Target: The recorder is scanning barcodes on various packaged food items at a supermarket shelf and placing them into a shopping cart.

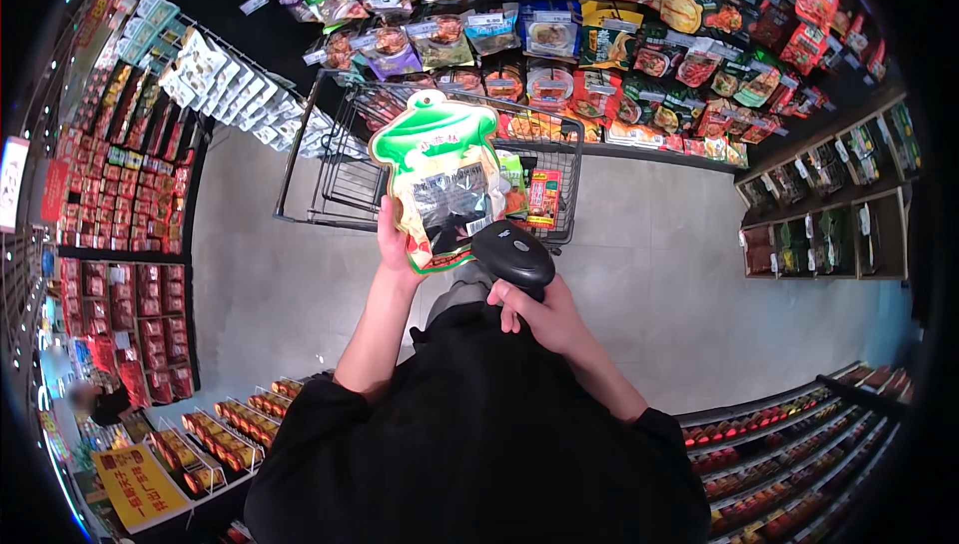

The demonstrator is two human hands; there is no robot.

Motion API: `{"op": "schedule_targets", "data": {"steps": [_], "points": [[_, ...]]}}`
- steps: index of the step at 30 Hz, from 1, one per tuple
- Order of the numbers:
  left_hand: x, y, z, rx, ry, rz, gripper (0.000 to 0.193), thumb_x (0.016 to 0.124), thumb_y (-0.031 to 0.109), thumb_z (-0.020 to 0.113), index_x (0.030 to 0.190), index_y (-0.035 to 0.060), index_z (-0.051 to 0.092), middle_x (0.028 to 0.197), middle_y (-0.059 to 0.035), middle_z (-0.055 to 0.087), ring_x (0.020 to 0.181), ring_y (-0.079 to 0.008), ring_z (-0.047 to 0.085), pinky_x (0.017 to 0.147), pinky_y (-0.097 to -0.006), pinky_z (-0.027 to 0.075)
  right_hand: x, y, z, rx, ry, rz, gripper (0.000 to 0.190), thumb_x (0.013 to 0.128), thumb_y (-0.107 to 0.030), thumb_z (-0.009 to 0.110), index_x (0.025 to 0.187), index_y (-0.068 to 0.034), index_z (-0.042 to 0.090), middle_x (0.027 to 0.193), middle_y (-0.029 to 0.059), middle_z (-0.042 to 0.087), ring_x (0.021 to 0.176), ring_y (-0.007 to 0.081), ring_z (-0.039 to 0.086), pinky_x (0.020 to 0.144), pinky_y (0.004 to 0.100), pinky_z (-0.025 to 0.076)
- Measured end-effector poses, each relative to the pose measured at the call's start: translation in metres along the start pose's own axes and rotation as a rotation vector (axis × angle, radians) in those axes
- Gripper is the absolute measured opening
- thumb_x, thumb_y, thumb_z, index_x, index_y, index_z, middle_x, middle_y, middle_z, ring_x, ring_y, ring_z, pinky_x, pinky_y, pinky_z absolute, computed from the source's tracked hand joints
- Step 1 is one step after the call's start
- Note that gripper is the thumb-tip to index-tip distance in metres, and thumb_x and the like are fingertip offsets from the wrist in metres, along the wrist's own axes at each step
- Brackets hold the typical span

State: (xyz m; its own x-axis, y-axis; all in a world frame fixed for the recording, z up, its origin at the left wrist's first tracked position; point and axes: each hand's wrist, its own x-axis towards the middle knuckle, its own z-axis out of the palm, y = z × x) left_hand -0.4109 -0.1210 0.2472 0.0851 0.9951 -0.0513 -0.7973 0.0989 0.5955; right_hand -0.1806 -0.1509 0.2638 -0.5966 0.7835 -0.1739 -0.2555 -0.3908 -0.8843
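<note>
My left hand (pixel 397 240) holds a green-and-cream shaped food package (pixel 449 177) upright by its lower left edge. The package has a dark clear window and a barcode near its bottom right corner. My right hand (pixel 536 308) grips the handle of a black handheld barcode scanner (pixel 513 253), whose head is close to that barcode. Behind the package stands a black wire shopping cart (pixel 573 192). In it lie a red-and-yellow packet (pixel 543 198) and a green packet (pixel 512 183), partly hidden by the package.
Hanging food pouches (pixel 551 31) fill the display wall beyond the cart. Shelves of red packages (pixel 123 207) stand at left, wooden bins (pixel 824 233) at right. Racks of goods (pixel 779 446) are behind me on both sides. A person (pixel 109 402) is at the far lower left.
</note>
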Motion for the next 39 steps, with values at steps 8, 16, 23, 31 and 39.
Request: {"op": "schedule_targets", "data": {"steps": [8, 16, 23, 31, 39], "points": [[-0.014, -0.006, -0.001, 0.106, 0.089, 0.049, 0.087, 0.088, 0.069, 0.038, 0.146, 0.0057, 0.026, 0.142, -0.0178, 0.041, 0.125, -0.0334, 0.047, 0.102, -0.0497, 0.041, -0.001, 0.002, -0.004, -0.003, -0.047, 0.024, 0.018, 0.094, -0.014, 0.054, 0.103, 0.002, 0.058, 0.09, 0.0082, 0.064, 0.057, 0.0093, 0.059, 0.047, 0.0226, 0.045], [-0.014, -0.046, -0.011, -0.22, 0.211, -0.378, 0.077, 0.092, 0.066, 0.03, 0.139, 0.0054, 0.038, 0.128, -0.0183, 0.054, 0.109, -0.0342, 0.059, 0.096, -0.0483, 0.047, -0.002, 0.015, -0.018, 0.201, 0.306, -0.085, 0.029, 0.094, -0.014, 0.056, 0.119, 0.001, 0.057, 0.107, 0.0091, 0.065, 0.063, 0.0117, 0.062, 0.052, 0.023, 0.045], [-0.031, -0.109, -0.026, -0.089, -0.046, -0.706, 0.063, 0.097, 0.058, 0.029, 0.133, 0.0088, 0.042, 0.118, -0.0107, 0.058, 0.108, -0.0236, 0.058, 0.094, -0.0378, 0.045, -0.012, 0.027, -0.044, 0.246, 0.391, 0.069, 0.018, 0.096, -0.015, 0.052, 0.106, -0.001, 0.053, 0.118, 0.0159, 0.062, 0.063, 0.0161, 0.062, 0.052, 0.0244, 0.046], [-0.018, -0.097, -0.053, -0.084, 0.111, -0.582, 0.036, 0.098, 0.024, 0.051, 0.126, 0.0008, 0.048, 0.114, -0.0131, 0.063, 0.107, -0.023, 0.061, 0.094, -0.0406, 0.05, 0.006, 0.042, -0.044, 0.237, 0.485, 0.125, 0.028, 0.094, -0.019, 0.057, 0.114, 0.0, 0.051, 0.114, 0.0142, 0.064, 0.063, 0.0158, 0.062, 0.053, 0.0268, 0.047], [-0.02, -0.054, -0.135, 0.064, 0.469, -0.28, 0.022, 0.094, 0.009, 0.056, 0.114, 0.0016, 0.053, 0.109, -0.0152, 0.064, 0.095, -0.024, 0.067, 0.08, -0.0389, 0.059, 0.015, 0.034, -0.051, 0.338, 0.488, 0.117, 0.029, 0.094, -0.02, 0.055, 0.115, -0.002, 0.048, 0.11, 0.0158, 0.063, 0.06, 0.0146, 0.058, 0.054, 0.0263, 0.047]]}}
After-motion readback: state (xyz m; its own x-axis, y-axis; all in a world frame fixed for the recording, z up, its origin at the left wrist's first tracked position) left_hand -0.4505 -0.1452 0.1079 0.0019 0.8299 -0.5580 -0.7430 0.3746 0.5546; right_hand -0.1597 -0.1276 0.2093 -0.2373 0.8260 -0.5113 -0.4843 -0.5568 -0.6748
